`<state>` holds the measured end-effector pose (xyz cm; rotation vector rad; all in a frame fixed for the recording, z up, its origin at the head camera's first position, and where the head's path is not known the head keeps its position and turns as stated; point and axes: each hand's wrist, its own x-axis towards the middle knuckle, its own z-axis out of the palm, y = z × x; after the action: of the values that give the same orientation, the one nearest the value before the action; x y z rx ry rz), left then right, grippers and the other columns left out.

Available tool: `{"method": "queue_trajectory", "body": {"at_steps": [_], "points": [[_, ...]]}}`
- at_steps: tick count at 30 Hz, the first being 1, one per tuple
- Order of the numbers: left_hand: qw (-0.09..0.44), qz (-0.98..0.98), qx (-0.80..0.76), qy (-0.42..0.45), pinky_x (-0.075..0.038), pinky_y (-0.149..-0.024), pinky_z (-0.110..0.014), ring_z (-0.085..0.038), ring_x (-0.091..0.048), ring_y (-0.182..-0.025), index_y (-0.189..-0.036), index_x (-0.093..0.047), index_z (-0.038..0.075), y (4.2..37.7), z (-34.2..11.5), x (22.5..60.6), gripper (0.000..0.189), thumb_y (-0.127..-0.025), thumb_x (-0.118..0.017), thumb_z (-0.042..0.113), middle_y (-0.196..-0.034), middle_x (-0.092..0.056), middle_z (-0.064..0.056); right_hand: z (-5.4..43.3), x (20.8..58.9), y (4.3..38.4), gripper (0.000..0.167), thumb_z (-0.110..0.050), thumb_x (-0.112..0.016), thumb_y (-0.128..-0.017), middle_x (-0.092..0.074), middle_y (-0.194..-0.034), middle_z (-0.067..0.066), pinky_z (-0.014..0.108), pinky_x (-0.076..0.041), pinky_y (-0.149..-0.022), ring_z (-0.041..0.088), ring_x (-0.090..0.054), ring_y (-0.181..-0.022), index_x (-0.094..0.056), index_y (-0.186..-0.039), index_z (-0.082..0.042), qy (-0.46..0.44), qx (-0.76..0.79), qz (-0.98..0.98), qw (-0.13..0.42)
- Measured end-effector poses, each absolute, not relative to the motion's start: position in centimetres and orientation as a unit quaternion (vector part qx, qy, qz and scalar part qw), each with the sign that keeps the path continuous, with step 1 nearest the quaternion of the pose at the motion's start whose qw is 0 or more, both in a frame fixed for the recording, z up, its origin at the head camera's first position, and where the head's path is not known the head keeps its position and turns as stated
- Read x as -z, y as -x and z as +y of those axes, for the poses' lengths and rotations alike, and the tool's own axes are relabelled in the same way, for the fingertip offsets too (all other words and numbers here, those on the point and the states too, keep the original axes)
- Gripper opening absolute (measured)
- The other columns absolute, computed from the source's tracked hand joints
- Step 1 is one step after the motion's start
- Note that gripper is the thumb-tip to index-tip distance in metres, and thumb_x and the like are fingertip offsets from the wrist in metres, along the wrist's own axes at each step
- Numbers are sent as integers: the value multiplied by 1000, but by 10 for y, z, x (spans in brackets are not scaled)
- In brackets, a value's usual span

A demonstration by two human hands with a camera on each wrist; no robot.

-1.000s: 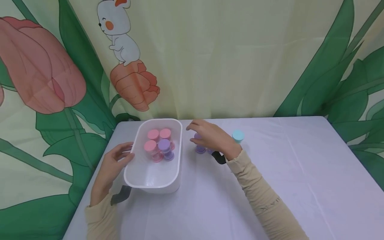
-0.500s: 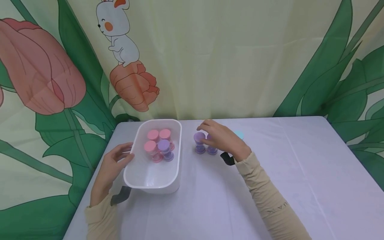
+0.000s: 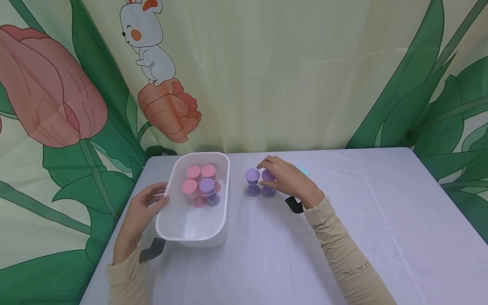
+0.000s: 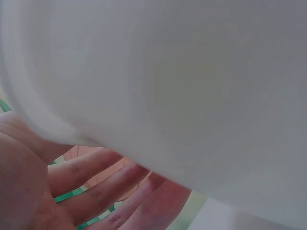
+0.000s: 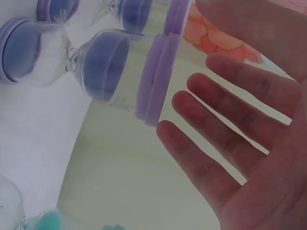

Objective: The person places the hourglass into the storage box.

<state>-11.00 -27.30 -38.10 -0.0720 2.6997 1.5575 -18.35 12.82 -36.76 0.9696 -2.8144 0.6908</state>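
Note:
My left hand [image 3: 139,212] rests against the left side of a white plastic bin [image 3: 190,231], its fingers fairly straight along the outer wall in the left wrist view. Inside the bin stand three pink sand timers [image 3: 190,186] and a purple sand timer [image 3: 207,185]. Two more purple-capped sand timers stand upright on the table to the bin's right, a left one [image 3: 252,176] and a right one [image 3: 268,192]. My right hand [image 3: 289,180] hovers by the right one with fingers spread and relaxed. In the right wrist view its fingertips are close to a purple cap [image 5: 158,79].
A teal sand timer [image 3: 303,170] stands behind my right hand, mostly hidden by it. A white cloth covers the table [image 3: 381,220]. At its back edge hangs a printed curtain [image 3: 286,84] with a rabbit, a carrot and tulips.
My right hand has drawn back rightward from the left purple sand timer to the right one, leaving the left one in full view. The left hand and bin stay in place.

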Motion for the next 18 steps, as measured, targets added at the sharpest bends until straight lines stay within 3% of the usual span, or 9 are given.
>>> {"method": "queue_trajectory", "body": {"at_steps": [10, 18], "points": [[7, 872, -490, 20, -51, -97, -50, -22, -57, -118, -146, -48, 14, 110, -273, 382, 56, -97, -63, 36, -142, -54, -12, 134, 374, 183, 41, -18, -78, -86, -63, -119, 8, 35, -53, -89, 23, -58, -108, -65, -122, -3, -309, -233, -921, 36], [7, 873, -487, 21, -51, -94, -41, -24, -57, -119, -146, -48, 14, 110, -273, 381, 56, -97, -63, 36, -142, -54, -11, 137, 382, 185, 36, -9, -77, -86, -64, -112, 7, 36, -52, -93, 22, -60, -104, -66, -119, -1, -312, -253, -915, 32]]}}
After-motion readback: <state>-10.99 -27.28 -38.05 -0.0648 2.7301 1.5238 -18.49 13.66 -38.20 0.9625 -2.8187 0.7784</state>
